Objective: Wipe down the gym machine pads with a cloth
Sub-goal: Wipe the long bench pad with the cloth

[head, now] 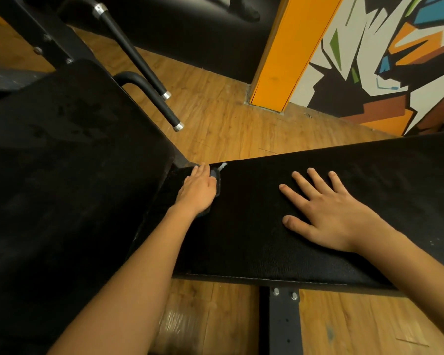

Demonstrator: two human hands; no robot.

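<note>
a: what takes up most of the view?
b: two black pads meeting at an angle. the broad back pad (62, 162) fills the left side. the long seat pad (267, 242) runs off to the right, above a bolted metal frame (283, 319) and the wood floor (228, 119).
a: and the hands?
b: the right hand (331, 216) lies flat on the middle of the seat pad, fingers spread wide, holding nothing. it looks like a brace. the left hand (198, 190) is at the far inner corner of that pad, right where it meets the back pad, with its fingers straight, close together and pressing down.
a: on the cloth?
b: yes. the cloth (218, 181) is dark blue and almost hidden under the palm. only an edge shows past the fingers and a sliver near the wrist, plus a small pale tag (222, 166) at the pad's rim. the thumb is out of sight, so i cannot tell whether it hooks the fabric.
a: which step is this?
b: i'd judge it as wiping the seat pad, at the seam end. the back pad shows dull smudges, so it probably isn't done.
a: next move?
b: likely drag the cloth along the pad toward the right hand with even pressure. that hand has to lift clear, and the cloth must lie flat so it doesn't bunch in the gap.
</note>
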